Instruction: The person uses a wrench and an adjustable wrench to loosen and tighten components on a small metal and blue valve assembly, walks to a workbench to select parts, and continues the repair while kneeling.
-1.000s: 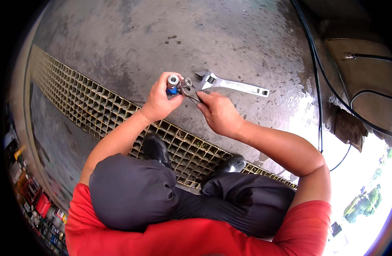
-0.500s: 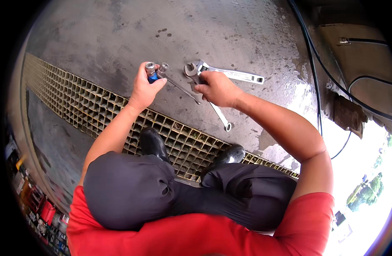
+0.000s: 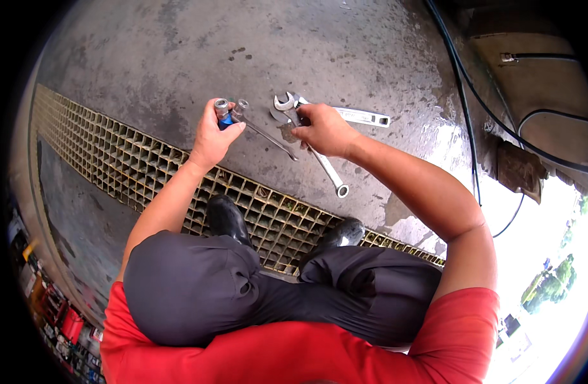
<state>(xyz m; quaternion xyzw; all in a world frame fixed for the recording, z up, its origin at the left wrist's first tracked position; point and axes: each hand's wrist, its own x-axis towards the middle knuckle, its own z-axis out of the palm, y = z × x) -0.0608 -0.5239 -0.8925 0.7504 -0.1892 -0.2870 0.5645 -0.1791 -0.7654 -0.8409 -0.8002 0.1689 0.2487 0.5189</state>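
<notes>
My left hand (image 3: 212, 137) is closed around a bright metal socket (image 3: 221, 104) with a blue part (image 3: 225, 120) below it. A second socket-like metal end (image 3: 243, 106) shows beside its fingers, and a long thin metal rod (image 3: 268, 136) slants from there toward the lower right. Whether these are one tool or several I cannot tell. My right hand (image 3: 326, 130) grips a combination wrench (image 3: 328, 170), its forked end up and its ring end down. Behind that hand an adjustable wrench (image 3: 364, 117) lies on the floor, its jaw end partly hidden.
A yellowish floor grating (image 3: 114, 147) runs diagonally across the wet concrete floor (image 3: 179, 57), under my black shoes (image 3: 227, 219). Dark hoses (image 3: 464, 96) hang along the right. Beyond them is a bright outdoor opening. Assorted red and dark items (image 3: 72, 325) stand at the lower left.
The combination wrench has turned slightly in my right hand, so its forked end and more of its shank show. My left hand keeps its hold, almost still.
</notes>
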